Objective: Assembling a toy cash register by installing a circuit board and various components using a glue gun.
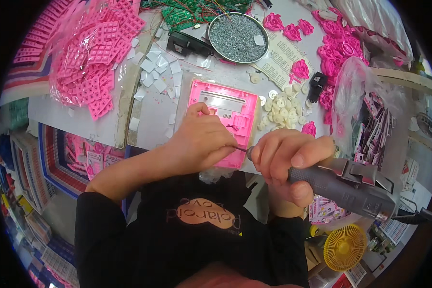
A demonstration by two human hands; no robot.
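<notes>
My right hand (293, 161) is wrapped round a dark grey electric screwdriver (343, 189), which lies nearly level and points left. Its thin bit (240, 149) reaches the fingertips of my left hand (201, 139). Those fingers are curled and pinched together at the bit's tip; whatever is between them is too small to make out. Beneath my left hand lies a pink plastic casing (248, 115) with a silvery strip in its upper part and a short dark wire inside. My left hand covers its left and middle parts.
Beyond the casing stands a round metal dish (237, 38) of small screws. Cream plastic wheels (281, 109) lie right of the casing, with pink moulded parts (338, 45) farther off. Pink keypads (98, 53) are heaped at left. A clear bag (353, 96) sits at right.
</notes>
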